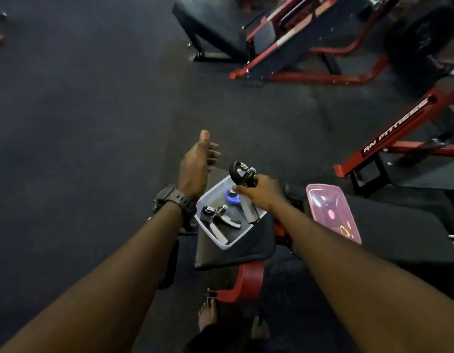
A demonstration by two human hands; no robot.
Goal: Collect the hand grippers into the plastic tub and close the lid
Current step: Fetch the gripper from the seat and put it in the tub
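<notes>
A clear plastic tub (212,240) sits on a black padded seat. Inside it lie a black and grey hand gripper (217,219) and a blue ring gripper (232,199). My right hand (261,193) is shut on another black hand gripper (242,174) with a steel spring, held over the tub's far right side with its grey handle reaching down into the tub. My left hand (195,165) hovers open above the tub's far left corner, touching nothing. The tub's pink lid (332,212) lies on the bench pad to the right.
The padded seat (233,253) stands on a red frame over dark rubber floor. Red and black gym machines (310,42) stand at the back and right. My bare feet (208,314) are below the seat. A black watch is on my left wrist.
</notes>
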